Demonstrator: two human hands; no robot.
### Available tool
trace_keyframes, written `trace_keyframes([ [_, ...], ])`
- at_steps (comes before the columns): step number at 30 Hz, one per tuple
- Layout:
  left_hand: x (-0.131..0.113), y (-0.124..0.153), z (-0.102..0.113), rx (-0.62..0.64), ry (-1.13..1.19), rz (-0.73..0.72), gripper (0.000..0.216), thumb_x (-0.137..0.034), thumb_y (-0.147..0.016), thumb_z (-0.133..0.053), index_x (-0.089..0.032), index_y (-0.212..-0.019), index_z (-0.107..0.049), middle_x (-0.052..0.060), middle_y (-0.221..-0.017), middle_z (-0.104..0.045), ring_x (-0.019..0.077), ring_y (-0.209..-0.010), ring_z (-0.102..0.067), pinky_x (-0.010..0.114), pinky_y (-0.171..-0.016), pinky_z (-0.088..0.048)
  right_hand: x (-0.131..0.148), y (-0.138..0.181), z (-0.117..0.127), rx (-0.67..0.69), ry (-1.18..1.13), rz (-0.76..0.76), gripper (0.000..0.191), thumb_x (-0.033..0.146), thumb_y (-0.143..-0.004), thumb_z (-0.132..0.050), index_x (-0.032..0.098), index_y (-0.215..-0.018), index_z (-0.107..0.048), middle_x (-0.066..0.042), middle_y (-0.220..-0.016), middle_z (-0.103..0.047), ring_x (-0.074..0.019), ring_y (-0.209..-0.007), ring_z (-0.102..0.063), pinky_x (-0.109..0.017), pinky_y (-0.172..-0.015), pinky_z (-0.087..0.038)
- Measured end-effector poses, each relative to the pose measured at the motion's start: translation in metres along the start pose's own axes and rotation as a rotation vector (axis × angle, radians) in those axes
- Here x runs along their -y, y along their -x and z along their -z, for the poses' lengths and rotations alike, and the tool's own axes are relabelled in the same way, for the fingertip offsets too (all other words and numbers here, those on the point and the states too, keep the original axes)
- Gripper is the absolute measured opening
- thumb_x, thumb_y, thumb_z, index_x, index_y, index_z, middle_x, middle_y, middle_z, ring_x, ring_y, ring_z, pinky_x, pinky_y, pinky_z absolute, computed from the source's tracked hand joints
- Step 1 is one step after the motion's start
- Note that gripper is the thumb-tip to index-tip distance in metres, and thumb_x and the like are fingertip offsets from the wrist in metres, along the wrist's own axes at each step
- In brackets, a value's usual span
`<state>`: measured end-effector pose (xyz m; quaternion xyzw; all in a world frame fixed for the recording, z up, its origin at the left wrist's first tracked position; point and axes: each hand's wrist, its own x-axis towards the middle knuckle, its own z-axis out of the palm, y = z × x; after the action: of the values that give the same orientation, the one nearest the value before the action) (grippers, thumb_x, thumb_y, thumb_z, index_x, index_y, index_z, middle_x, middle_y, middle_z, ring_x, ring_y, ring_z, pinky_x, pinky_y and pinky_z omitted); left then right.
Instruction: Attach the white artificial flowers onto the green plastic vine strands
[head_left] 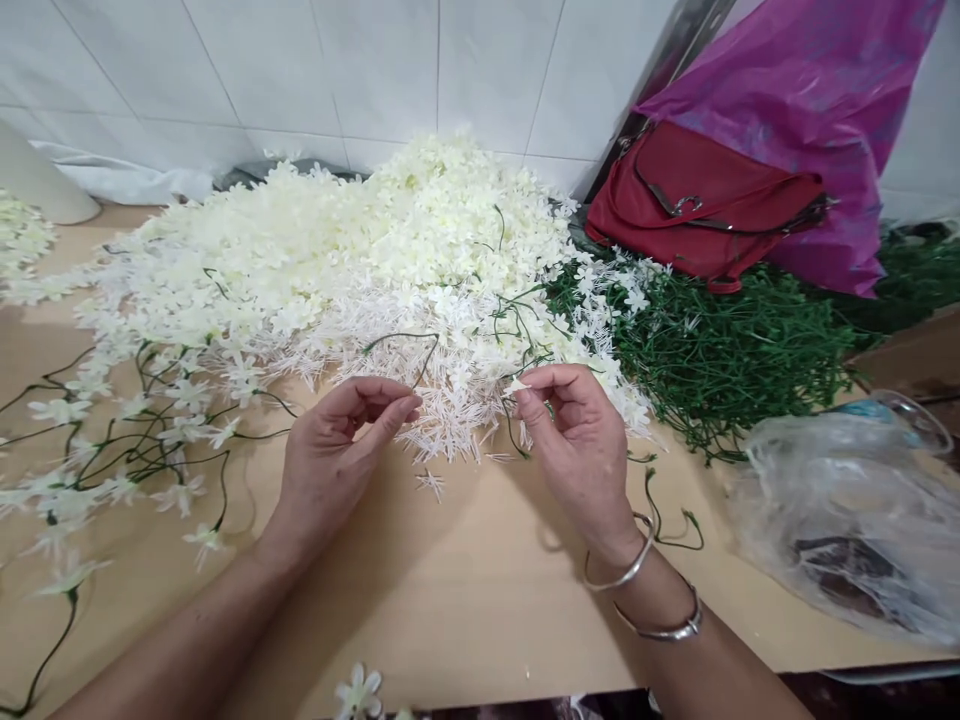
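Between the thumb and fingertips of my left hand point(341, 455) is a thin green artificial stem point(430, 358), bent over at its upper part. My right hand point(576, 440) pinches a small white artificial petal piece point(517, 386), mostly covered by the fingers. The two hands are apart, above the front edge of a large heap of cream artificial blossoms point(300, 230). White spiky stamen pieces point(450, 420) lie behind and between the hands. To the left, several assembled flowers on green stems point(161, 430) are spread on the table.
A tangle of green stems point(735, 350) lies at the right, below a red handbag point(697, 200) and a purple plastic bag point(810, 110). A clear plastic bag point(847, 500) sits at the table's right side. Tiled wall point(487, 70) rises behind. One loose blossom point(358, 692) is at the near edge.
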<state>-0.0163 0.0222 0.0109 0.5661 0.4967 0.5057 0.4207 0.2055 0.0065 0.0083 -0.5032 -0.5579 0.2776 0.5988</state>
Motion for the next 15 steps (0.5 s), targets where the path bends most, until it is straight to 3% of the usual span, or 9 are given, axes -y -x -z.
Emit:
trace_keyframes([
  [5,0.002,0.000,0.010,0.020,-0.033,-0.030,0.023,-0.036,-0.096,-0.075,-0.022,-0.113,-0.076,0.003,-0.094,-0.080,0.0155,-0.086,-0.077,0.027,-0.081,-0.060,0.000,0.000,-0.001,0.036,0.033,0.009,0.005,0.021,-0.094,-0.069,0.024,-0.096,-0.065,-0.001,-0.090,-0.065,-0.0174,-0.081,-0.060,-0.035,-0.078,-0.048],
  [8,0.002,0.001,0.012,0.050,-0.114,-0.072,0.021,-0.037,-0.098,-0.071,-0.023,-0.114,-0.078,0.003,-0.094,-0.081,0.0166,-0.086,-0.076,0.029,-0.081,-0.060,-0.002,0.001,-0.001,0.064,0.058,0.004,0.005,0.021,-0.094,-0.068,0.025,-0.095,-0.065,-0.001,-0.090,-0.066,-0.0180,-0.082,-0.061,-0.035,-0.077,-0.049],
  [15,0.008,-0.008,0.012,0.157,-0.425,-0.356,0.013,-0.023,-0.101,-0.063,-0.023,-0.104,-0.076,0.003,-0.096,-0.077,0.0147,-0.082,-0.070,0.027,-0.075,-0.056,-0.005,-0.001,0.000,0.061,0.103,0.020,0.006,0.019,-0.094,-0.068,0.025,-0.095,-0.066,-0.001,-0.090,-0.067,-0.0183,-0.085,-0.062,-0.035,-0.079,-0.049],
])
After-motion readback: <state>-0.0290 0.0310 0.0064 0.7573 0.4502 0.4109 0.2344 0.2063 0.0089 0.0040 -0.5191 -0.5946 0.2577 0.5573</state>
